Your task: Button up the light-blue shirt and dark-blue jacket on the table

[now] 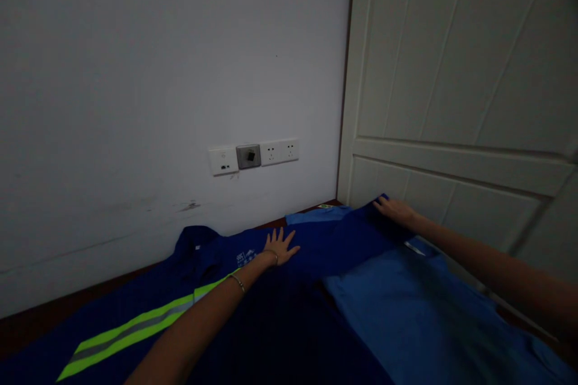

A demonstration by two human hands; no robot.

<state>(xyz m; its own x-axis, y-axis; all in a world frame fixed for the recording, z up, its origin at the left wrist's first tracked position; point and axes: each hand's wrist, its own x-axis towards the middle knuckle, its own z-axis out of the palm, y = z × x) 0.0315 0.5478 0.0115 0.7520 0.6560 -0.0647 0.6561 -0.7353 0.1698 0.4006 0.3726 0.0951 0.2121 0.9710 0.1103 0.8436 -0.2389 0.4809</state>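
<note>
A dark blue work jacket (271, 307) lies spread out, with a collar at its far edge, white print on the chest and a yellow-green and grey reflective band (135, 329). My left hand (280, 246) rests flat on it beside the print, fingers spread, with bracelets at the wrist and forearm. Out to the right, my right hand (397, 212) pinches the end of the jacket's sleeve (356, 231), which is lifted a little. Under the sleeve lies a lighter blue garment (379, 295), part of it also showing beyond the sleeve.
A pale wall (180, 72) with a row of sockets (271, 153) rises behind the jacket. On the right stands a white panelled door (451, 102), close to my right hand. Dark red surface (117, 280) shows along the wall. The light is dim.
</note>
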